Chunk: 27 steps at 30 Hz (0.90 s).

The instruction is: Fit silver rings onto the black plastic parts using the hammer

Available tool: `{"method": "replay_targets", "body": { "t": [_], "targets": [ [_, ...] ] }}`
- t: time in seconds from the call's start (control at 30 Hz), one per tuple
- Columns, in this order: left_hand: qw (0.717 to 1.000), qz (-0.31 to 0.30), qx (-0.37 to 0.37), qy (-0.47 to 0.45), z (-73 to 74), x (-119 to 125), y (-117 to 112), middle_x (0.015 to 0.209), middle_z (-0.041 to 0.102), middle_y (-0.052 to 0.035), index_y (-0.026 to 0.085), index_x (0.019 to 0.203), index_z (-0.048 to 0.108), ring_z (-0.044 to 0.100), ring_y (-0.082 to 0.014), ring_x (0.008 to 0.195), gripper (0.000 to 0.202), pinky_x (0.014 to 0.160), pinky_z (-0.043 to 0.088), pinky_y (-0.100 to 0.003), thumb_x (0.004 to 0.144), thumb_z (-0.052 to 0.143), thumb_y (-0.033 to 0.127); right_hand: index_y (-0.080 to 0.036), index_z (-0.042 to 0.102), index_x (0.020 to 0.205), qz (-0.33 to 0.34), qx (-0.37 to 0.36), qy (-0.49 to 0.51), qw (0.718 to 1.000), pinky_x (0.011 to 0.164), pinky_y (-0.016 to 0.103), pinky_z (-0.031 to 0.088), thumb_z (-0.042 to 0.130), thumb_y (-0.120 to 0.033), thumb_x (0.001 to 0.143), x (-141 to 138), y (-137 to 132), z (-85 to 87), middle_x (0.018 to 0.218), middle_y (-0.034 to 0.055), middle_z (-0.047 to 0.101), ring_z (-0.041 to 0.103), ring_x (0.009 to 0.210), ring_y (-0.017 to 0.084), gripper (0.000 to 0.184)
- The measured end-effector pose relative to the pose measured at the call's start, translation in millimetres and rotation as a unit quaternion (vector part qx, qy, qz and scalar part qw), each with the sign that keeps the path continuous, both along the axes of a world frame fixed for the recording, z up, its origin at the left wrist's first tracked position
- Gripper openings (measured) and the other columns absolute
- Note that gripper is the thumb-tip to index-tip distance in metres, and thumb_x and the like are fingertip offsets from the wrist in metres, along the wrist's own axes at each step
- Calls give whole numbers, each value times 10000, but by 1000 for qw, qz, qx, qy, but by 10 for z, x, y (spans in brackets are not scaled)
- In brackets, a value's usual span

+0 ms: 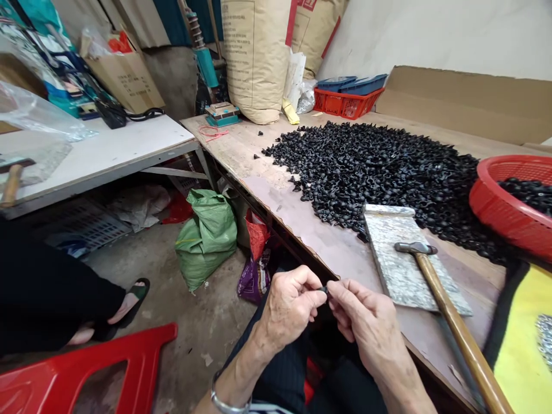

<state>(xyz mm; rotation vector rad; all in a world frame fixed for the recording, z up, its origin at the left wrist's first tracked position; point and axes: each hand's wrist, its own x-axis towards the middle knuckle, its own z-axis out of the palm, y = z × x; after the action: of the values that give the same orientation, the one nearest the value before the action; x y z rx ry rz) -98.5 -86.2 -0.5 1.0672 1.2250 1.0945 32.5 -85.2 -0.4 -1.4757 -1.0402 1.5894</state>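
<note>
Head view: at about five o'clock from the centre, just off the near edge of the wooden worktable (340,250), both hands meet over the person's lap around one small black piece (322,289), mostly hidden by the fingertips. The left hand (288,307), with a silver bangle (228,402) at its wrist, pinches the piece between thumb and forefinger, its other fingers curled in. The right hand (366,328) comes from the five o'clock side, thumb and forefinger pressed narrowly together on the piece's opposite end.

A broad heap of small black parts (379,172) spreads over the worktable from one to four o'clock. Just beside its near edge lies a speckled stone slab (390,244), and a wooden-handled hammer (448,305) rests its head on that slab, the handle pointing to five o'clock. At three o'clock stands a round red basket (495,213) containing more black parts; at four o'clock lies a yellow cloth (517,345) with dark edging.

Toward twelve o'clock stands a tall paper sack (256,63), and at one o'clock a red crate (345,103) carries blue trays (364,83). Down on the floor, between eight and nine o'clock, slumps a green woven bag (207,241)
</note>
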Motion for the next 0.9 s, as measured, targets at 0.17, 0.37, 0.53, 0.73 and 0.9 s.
{"method": "replay_targets", "body": {
  "t": [0.17, 0.37, 0.53, 0.73, 0.9],
  "targets": [
    [997, -29, -65, -31, -38, -20, 13, 428, 512, 34, 148, 634, 533, 462, -93, 344, 82, 345, 403, -194, 635, 597, 200, -168, 484, 618, 51, 19, -77, 996, 362, 195, 209, 509, -575, 768, 35, -54, -44, 460, -65, 321, 287, 383, 46, 435],
    [994, -91, -52, -40, -26, -57, 2, 422, 522, 24, 138, 652, 535, 453, -91, 338, 127, 353, 383, -195, 658, 615, 236, -152, 521, 678, 60, 17, -39, 997, 375, 188, 214, 538, -457, 782, 106, -160, 63, 487, -60, 373, 301, 398, 41, 322],
    [981, -184, -9, -52, -80, -43, 17, 482, 529, 16, 136, 663, 546, 494, -105, 395, 119, 390, 401, -210, 681, 625, 223, -147, 520, 641, 6, 12, 35, 999, 362, 185, 205, 572, -336, 736, 193, -235, 93, 484, -58, 386, 291, 399, 39, 217],
    [971, -215, -19, -106, -142, 61, -29, 536, 523, 14, 129, 657, 554, 514, -102, 403, 161, 380, 406, -203, 670, 668, 242, -142, 534, 637, 6, -29, -3, 1000, 349, 173, 215, 613, -295, 689, 314, -282, 191, 471, -57, 439, 310, 357, 25, 180],
    [963, -183, -58, -188, -279, 213, 20, 559, 575, 0, 133, 726, 557, 514, -110, 361, 182, 344, 420, -219, 678, 667, 270, -142, 514, 599, -31, -68, 108, 991, 316, 168, 161, 624, -303, 672, 556, -306, 266, 430, -58, 406, 257, 333, 19, 209]
  ]
}}
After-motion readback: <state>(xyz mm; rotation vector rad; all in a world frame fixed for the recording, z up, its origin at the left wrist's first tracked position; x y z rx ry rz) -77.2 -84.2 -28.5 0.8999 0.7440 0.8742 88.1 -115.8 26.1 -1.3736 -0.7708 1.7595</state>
